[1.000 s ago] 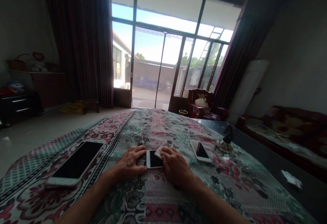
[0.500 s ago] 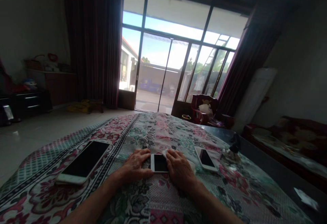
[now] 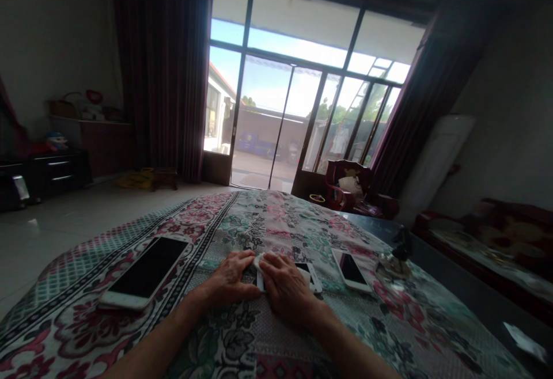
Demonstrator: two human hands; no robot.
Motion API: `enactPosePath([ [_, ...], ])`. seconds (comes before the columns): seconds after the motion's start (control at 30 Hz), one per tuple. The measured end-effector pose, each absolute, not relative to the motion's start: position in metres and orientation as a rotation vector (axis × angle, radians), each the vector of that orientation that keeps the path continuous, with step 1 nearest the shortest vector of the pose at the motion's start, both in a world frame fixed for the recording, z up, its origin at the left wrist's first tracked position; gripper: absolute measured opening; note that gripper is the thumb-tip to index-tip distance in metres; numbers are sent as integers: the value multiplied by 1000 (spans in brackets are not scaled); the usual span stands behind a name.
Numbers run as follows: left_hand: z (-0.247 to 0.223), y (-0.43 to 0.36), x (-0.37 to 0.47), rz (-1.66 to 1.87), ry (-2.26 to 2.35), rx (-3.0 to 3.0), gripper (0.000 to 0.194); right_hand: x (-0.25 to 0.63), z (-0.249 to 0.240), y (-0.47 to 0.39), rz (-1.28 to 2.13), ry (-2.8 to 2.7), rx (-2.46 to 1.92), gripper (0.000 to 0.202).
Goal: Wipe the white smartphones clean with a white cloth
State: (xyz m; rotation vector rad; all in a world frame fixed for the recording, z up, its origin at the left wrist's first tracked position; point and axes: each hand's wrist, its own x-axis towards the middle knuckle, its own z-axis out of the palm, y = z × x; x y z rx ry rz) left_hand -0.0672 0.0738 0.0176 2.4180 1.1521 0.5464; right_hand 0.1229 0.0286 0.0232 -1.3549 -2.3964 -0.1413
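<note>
Both my hands are at the middle phone point(image 3: 317, 284) on the patterned tablecloth point(image 3: 276, 333).
My left hand point(image 3: 228, 278) steadies its left end, thumb spread from fingers; my right hand point(image 3: 286, 288) covers white tissue point(image 3: 258, 261) over it, fingers close together, though whether they pinch I can't tell.

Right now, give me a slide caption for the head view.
Right hand pressing a white wipe on the middle phone, left hand at its edge.
</note>
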Motion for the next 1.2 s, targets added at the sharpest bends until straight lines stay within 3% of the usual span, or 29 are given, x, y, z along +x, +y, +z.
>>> enactPosePath([
  [0.37, 13, 75, -69, 561, 1140, 2437, 69, 137, 37, -11, -8, -2504, -1247, 34],
  [0.53, 9, 81, -74, 472, 1131, 2419, 78, 134, 37, 6, 23, -2439, -1329, 32],
  [0.8, 4, 87, -76, 487, 1073, 2453, 73, 119, 32, 38, -39, -2372, -1458, 28],
  [1.2, 13, 79, -76, 456, 1130, 2412, 85, 135, 39, -22, -49, -2497, -1302, 35],
])
